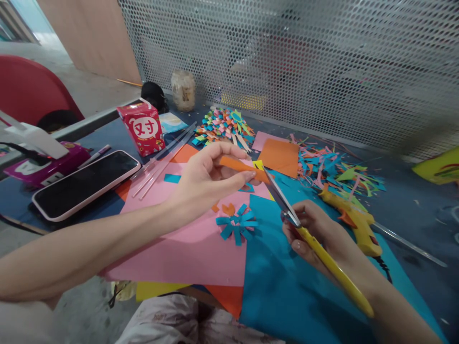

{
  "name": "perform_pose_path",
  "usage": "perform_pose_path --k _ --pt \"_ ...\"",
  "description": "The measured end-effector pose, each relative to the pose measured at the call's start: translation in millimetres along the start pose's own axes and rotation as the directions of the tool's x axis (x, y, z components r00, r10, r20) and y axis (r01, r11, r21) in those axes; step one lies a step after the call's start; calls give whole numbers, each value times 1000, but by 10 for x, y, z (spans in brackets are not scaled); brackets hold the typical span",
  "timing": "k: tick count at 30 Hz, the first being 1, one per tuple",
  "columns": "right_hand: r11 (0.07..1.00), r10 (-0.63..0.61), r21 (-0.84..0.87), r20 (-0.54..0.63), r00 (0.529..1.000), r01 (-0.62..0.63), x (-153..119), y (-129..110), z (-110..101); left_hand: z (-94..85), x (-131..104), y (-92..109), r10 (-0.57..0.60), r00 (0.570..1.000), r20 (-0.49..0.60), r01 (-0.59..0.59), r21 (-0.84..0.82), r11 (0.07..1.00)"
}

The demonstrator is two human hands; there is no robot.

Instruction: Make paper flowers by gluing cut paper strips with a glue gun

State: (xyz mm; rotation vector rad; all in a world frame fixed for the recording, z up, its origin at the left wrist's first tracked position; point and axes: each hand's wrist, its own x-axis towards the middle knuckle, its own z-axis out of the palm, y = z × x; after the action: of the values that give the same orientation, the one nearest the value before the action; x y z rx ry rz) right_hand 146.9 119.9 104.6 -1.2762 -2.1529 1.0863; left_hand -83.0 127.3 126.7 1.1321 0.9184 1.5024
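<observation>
Above the pink sheet (186,248) on the tabletop (412,210), the left hand (206,174) is pinching an orange paper strip (238,166) between thumb and fingers; the right hand (315,234) is gripping yellow-handled scissors (311,239), blades meeting the narrow, flat strip; its far end is blurring behind the fingertips.

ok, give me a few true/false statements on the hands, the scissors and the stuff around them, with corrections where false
1. The left hand pinches an orange paper strip. True.
2. The right hand holds red-handled scissors. False: the scissors have yellow handles.
3. The scissor blades point toward the orange strip. True.
4. The phone lies on the blue sheet. False: it lies at the far left of the table, apart from the blue sheet.
5. A yellow glue gun lies to the right of the right hand. True.
</observation>
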Motion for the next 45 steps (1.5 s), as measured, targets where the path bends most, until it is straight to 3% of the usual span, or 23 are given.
perform_pose_path --k 13,29,45 --pt "999 14 -46 17 1000 -13 -1 -21 -5 -27 6 -19 37 998 50 -40 74 996" --pt "998 17 -64 -28 999 -18 -2 -23 -16 -18 18 -15 27 998 61 -27 13 1000" --pt "998 47 -45 -16 999 -48 -3 -15 -14 -23 28 -14 14 998 67 -18 54 998"
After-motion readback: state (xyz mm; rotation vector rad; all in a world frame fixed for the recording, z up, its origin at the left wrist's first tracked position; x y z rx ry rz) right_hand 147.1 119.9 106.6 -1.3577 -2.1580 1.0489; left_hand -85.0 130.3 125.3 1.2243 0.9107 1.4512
